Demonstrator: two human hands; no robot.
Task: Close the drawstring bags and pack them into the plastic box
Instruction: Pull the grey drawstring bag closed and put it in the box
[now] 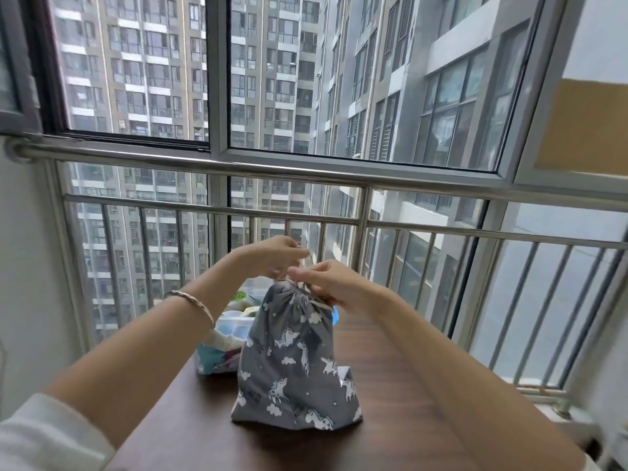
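A grey unicorn-print drawstring bag stands upright on the dark wooden table — both hands, left and right, pinch its cords at the gathered neck, clear plastic box just behind.

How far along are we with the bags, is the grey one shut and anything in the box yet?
Done: the grey unicorn bag stands on the table with its neck gathered shut. In hand: the left hand and right hand both grip its cords at the neck, apparently tying them. Left: it is not yet in the clear plastic box behind it; that box already holds items, but I cannot tell whether they are bags.
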